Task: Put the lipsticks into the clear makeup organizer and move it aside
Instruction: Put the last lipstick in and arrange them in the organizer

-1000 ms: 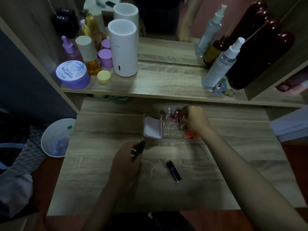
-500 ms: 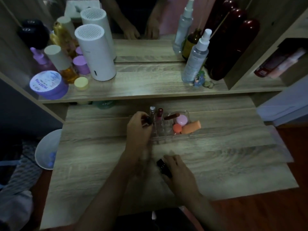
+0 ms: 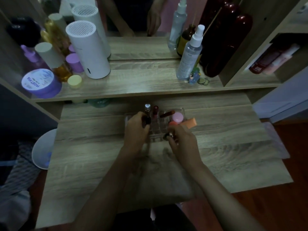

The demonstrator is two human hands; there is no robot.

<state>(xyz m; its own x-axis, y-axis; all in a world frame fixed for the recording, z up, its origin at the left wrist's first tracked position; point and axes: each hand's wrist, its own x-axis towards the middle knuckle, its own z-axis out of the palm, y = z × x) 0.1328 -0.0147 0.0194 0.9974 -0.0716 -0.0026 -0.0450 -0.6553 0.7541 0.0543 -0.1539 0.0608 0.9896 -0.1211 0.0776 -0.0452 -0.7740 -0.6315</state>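
The clear makeup organizer stands on the wooden desk just below the shelf. A silver-capped tube, a dark red lipstick and a slanted red one stand in it, beside a pink round pot and an orange sponge. My left hand grips a black lipstick at the organizer's left side. My right hand holds a second black lipstick at the organizer's front edge. The organizer's left part is hidden behind my left hand.
A shelf above the desk carries a white cylinder, a purple jar, a clear spray bottle and dark red bottles in front of a mirror. A white bin sits on the floor at the left.
My right hand picked up the black lipstick that lay on the desk and carried it up to the organizer's front. My left hand stayed at the organizer with its lipstick.
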